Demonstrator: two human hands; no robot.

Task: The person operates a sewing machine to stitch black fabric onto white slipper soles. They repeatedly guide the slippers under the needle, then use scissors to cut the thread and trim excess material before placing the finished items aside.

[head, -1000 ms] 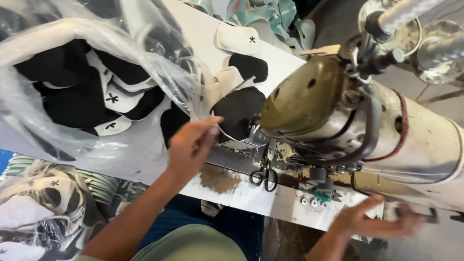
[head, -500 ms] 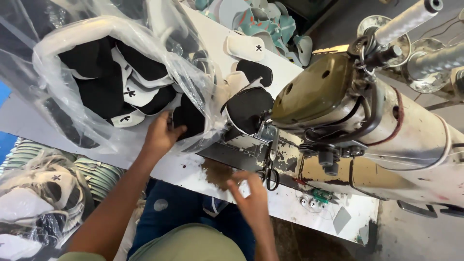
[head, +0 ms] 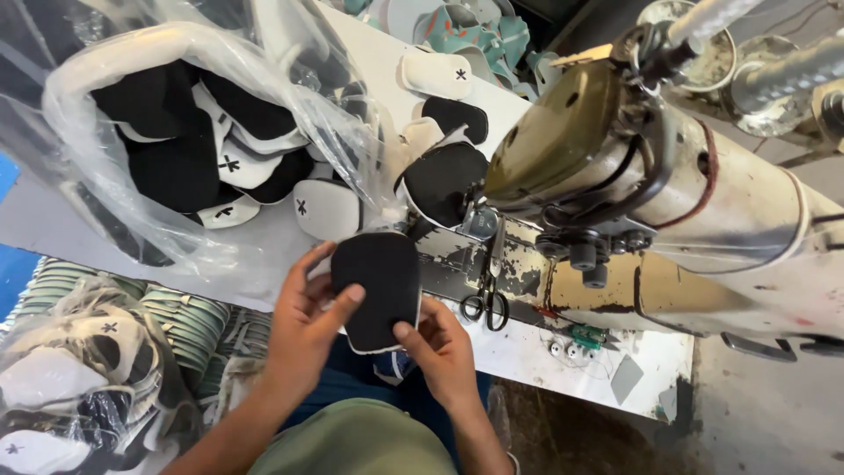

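A worn sewing machine (head: 703, 220) fills the right; a clear bag (head: 176, 141) of black and white pieces covers the pale tabletop (head: 563, 352) upper left. At lower centre, left hand (head: 303, 325) and right hand (head: 444, 352) fingers pinch a black pad (head: 378, 286); scissors (head: 488, 303) lie beside.

A cluttered stitching bench seen from above, in even, soft light.

A pale surface (head: 563, 347), scuffed and stained brown in patches, runs across the view and carries a worn cream sewing machine (head: 703, 202) with an olive-brown head and chipped paint on its base. Black scissors (head: 486, 303) lie by the machine's foot. A large clear plastic bag (head: 176, 132) of black and white cut pieces sits on the left of the surface. Beyond it, at the top, lie teal and grey pieces (head: 466, 26). Below the surface's edge, at lower left, are more bagged pieces (head: 79, 378); at lower right is dark, dirty floor (head: 756, 422).
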